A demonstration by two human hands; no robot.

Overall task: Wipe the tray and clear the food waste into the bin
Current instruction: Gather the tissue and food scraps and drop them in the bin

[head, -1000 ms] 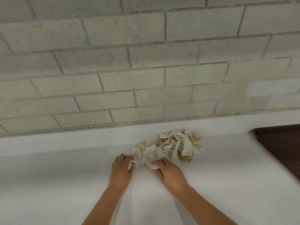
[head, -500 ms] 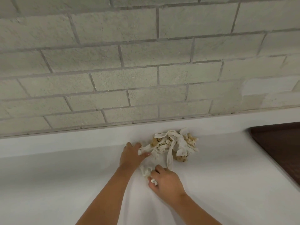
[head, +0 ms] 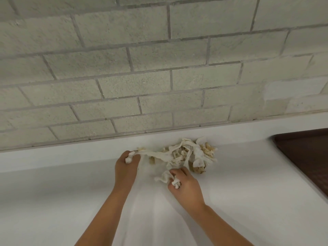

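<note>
Midway, I'd say: left hand and right hand each grip a twisted end of soiled paper towel tangled with food scraps near the brown tray; binning still pending.

The worktop is plain white, unpatterned. The wall behind its rear edge shows pale grey-green blocks in running-bond pattern with darker grey joints. The tissue wad is off-white; the food scraps in it are tan. The tray at the right edge is dark brown.

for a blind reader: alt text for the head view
The left hand and right hand each pinch part of a tangle of white strips and food scraps on a white counter. A brown tray lies at right, brick wall behind.
</note>
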